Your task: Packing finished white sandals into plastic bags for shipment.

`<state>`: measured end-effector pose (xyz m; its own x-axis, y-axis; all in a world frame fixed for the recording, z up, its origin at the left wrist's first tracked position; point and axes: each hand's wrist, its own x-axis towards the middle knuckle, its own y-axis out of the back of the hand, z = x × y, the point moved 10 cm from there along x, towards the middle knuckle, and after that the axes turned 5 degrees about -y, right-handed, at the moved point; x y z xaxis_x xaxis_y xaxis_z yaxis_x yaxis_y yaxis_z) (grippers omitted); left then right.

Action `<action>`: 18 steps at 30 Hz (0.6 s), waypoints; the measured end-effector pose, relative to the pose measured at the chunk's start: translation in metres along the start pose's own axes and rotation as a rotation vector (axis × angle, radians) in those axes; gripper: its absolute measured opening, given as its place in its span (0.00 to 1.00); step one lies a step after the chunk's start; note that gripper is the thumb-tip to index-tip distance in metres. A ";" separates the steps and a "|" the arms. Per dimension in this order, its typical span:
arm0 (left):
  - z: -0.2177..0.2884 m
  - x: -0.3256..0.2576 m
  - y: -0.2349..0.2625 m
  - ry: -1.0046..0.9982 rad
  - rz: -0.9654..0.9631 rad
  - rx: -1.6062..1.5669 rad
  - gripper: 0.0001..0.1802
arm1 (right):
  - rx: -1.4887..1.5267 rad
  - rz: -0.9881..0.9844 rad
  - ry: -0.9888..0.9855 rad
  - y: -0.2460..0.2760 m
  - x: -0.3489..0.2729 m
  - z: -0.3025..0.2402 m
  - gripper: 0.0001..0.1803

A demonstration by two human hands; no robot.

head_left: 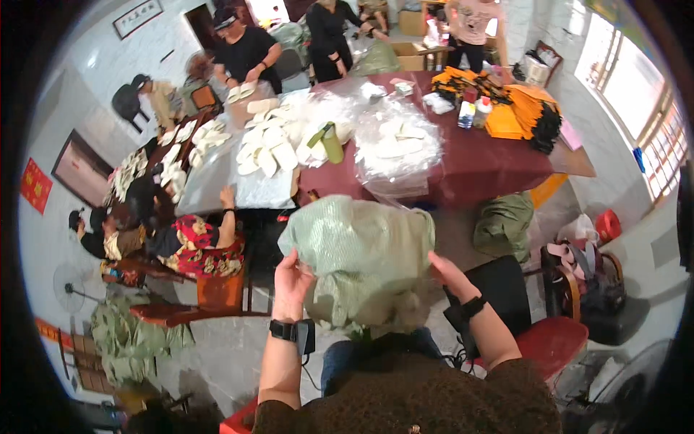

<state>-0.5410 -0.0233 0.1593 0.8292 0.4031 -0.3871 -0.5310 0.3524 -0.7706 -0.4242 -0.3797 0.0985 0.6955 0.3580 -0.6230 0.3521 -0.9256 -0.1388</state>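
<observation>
1. Green sack [361, 253], woven and rumpled, is up in front of the person's body, between torso and tabletop [470, 163]. Lower part slightly blurred; contents, if any, cannot be told.
2. Left hand [293, 282] at the sack's left side. Fingers curled in on the cloth, thumb pointing up along the edge; some fingertips hidden by the folds. Dark band on the wrist.
3. Right hand [450, 275] at the opposite side. Fingers drawn close together, gripping the right edge; tips partly hidden. Dark band on this wrist too.
4. Tabletop beyond, under a dark red cloth. White slippers [267, 152] heaped toward the left, a green bottle [332, 145] beside them.
5. Clear plastic bag [397, 155] near the middle, with white slippers in it.
6. Orange and black pile [531, 116] at the right end; two small bottles [466, 114] just beside it.
7. Seated co-worker [199, 242] in red floral clothing, left of the sack, one arm at the tabletop edge. Standing co-worker [249, 54] in dark cap and shirt on the far side.
8. More green sacks on the floor: a bundle [506, 224] right, a larger heap [126, 336] left.
</observation>
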 end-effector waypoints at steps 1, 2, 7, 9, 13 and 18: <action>0.008 0.002 -0.010 -0.021 -0.090 -0.035 0.15 | -0.028 -0.148 -0.094 -0.026 0.015 0.011 0.26; 0.013 -0.001 -0.007 -0.044 -0.078 -0.034 0.15 | -0.056 -0.294 -0.188 -0.049 0.023 0.024 0.28; 0.057 0.004 -0.009 -0.190 -0.049 0.052 0.19 | 0.229 -0.675 0.203 -0.134 0.040 -0.085 0.28; 0.069 0.003 -0.027 -0.242 -0.049 0.137 0.19 | 0.441 -0.735 0.244 -0.133 0.053 -0.122 0.25; 0.088 -0.004 -0.046 -0.254 -0.007 0.080 0.16 | -0.375 -0.535 0.881 -0.196 0.016 -0.133 0.43; 0.082 -0.020 -0.122 -0.212 -0.303 0.356 0.28 | -0.722 -0.519 0.492 -0.254 0.037 -0.062 0.34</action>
<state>-0.5069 -0.0050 0.3027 0.9210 0.3881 -0.0331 -0.3294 0.7310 -0.5976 -0.4495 -0.1238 0.1586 0.4724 0.8562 -0.2093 0.8648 -0.4043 0.2978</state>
